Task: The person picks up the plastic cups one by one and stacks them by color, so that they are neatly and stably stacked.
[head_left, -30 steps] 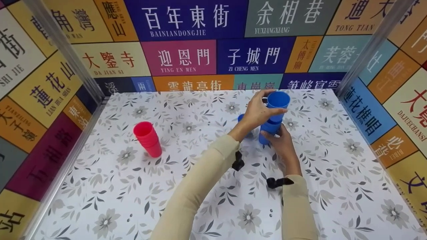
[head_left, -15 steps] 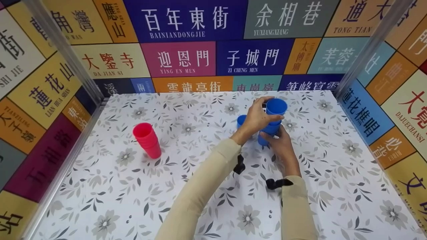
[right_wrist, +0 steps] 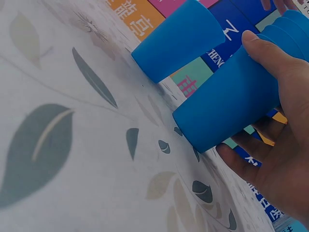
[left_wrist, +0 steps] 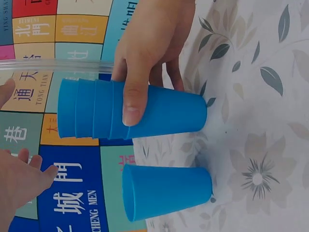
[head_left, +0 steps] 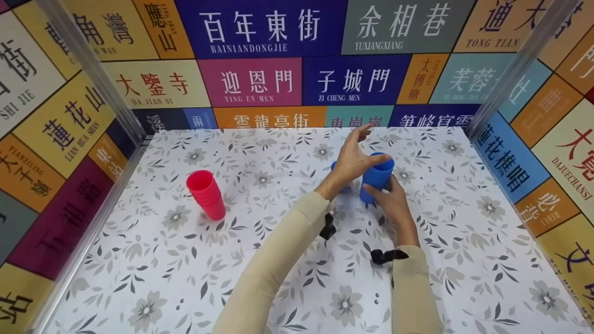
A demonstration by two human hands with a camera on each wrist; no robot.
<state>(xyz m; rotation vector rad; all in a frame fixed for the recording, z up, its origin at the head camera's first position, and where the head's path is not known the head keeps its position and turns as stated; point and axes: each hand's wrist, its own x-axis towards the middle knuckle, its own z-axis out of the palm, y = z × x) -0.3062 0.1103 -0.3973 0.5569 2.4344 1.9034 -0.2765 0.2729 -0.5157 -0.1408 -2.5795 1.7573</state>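
A nested stack of blue cups [head_left: 374, 177] stands on the tablecloth. My right hand [head_left: 394, 198] grips its lower part, and the thumb [left_wrist: 135, 99] lies along the side in the left wrist view. My left hand [head_left: 349, 162] is spread beside the stack's top, thumb apart from the fingers. That same left hand [left_wrist: 21, 186] shows a gap from the rims in the left wrist view. A single blue cup [left_wrist: 166, 192] stands upright next to the stack; in the head view my left hand hides most of it.
A nested stack of red cups [head_left: 207, 195] stands on the left half of the table. Floral white cloth [head_left: 287, 260] covers the tabletop. Panels with printed place names [head_left: 260, 81] enclose the back and sides, with clear posts [head_left: 515, 60] at the corners.
My left hand lowered a blue cup into the stack, then let go and opened its fingers, shifting slightly left. My right hand has kept its grip on the stack.
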